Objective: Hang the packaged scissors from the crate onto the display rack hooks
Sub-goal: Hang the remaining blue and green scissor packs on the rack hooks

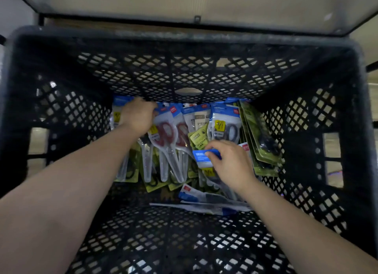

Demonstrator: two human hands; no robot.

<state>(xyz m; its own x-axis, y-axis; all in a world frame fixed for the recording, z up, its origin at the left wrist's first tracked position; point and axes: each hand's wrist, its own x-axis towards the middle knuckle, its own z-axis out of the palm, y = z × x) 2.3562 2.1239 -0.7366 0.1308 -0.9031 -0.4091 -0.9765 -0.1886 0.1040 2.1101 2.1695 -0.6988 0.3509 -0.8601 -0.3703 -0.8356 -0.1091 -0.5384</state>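
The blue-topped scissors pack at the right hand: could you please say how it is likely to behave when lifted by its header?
The blue-topped pack, pinched at its header by the right hand, looks thin and flat, so it is probably light and fairly stiff. Its clear plastic looks glossy, so it may slip. Other packs crowd it and might shift.

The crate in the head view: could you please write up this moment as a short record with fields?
container: black lattice crate, seen from above
contents: packaged scissors piled on its floor; red-handled packs in the middle, green packs leaning at the right
left hand: on the pack tops by the far wall; grip unclear
right hand: pinches the header of a blue-topped pack
display rack: not in view
stage: picking from the crate
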